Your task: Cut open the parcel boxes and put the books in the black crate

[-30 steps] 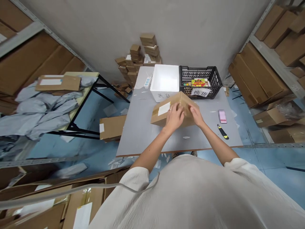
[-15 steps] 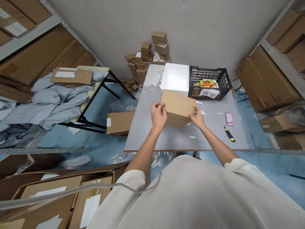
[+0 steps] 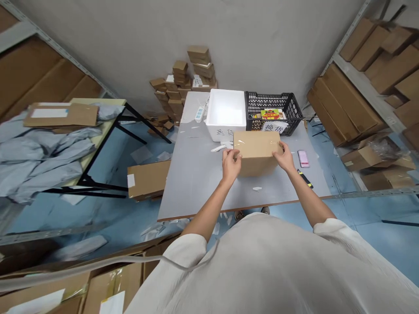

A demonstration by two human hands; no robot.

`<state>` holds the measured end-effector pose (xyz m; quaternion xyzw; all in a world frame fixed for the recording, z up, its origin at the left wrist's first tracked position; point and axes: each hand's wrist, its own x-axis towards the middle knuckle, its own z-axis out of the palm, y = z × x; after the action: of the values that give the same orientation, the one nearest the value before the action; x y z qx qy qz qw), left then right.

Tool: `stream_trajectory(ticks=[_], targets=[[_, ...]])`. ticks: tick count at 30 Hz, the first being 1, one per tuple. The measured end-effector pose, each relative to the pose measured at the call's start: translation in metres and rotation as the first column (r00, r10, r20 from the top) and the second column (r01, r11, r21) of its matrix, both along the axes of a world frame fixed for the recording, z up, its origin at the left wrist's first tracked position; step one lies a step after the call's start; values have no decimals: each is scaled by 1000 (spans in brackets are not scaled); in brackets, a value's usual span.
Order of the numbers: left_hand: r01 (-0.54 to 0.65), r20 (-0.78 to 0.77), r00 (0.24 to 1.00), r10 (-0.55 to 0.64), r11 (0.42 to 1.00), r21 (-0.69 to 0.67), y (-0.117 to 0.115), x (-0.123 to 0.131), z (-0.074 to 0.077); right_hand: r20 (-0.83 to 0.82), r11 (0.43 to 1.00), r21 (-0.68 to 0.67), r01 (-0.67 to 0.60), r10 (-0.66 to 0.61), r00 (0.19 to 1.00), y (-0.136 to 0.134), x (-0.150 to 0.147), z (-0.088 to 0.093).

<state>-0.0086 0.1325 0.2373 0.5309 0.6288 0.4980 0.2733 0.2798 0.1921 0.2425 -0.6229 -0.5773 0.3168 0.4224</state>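
grey wall [image 3: 163, 35], blue flr [image 3: 386, 235], metal shelves [image 3: 363, 91] w/ boxes [image 3: 343, 104]

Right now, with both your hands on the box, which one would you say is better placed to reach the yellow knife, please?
The right hand looks better placed: it grips the end of the box nearest the knife. The left hand is at the opposite end, with the box between it and the knife.
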Motion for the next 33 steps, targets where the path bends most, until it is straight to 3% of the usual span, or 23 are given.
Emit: stream_trajectory(ticks=[6,10,13,17,20,26,29,33], targets=[[101,26,995,-100,994,-30,9,50,-8,32,997,1,77,-77,997,7,55,5],[115,-148,982,-119,993,-39,12,70,0,30,998,-15,61,-61,998,0,69,2],[196,-297,936,-189,981,-4,10,85,13,26,1000,14,13,-13,1000,-7,62,4],[352,-384,865,-323,936,8,3,107,34,-23,993,57,-101,102,995,-13,37,15],[285,-482,834,-269,958,-42,-2,114,47,-73,974,96,-203,210,975,-15,14,24],[74,-538,839,-78,997,-30,-1,83,58,-166,893,117,-434,448,878,-8,-22,27],[10,-482,876,-13,1000,-10,1,55,54,-172,887,89,-453,462,870,1,-28,7],[-23,-396,918,28,1000,16,1,10,44,-35,942,-32,-333,332,943,5,-21,-31]])
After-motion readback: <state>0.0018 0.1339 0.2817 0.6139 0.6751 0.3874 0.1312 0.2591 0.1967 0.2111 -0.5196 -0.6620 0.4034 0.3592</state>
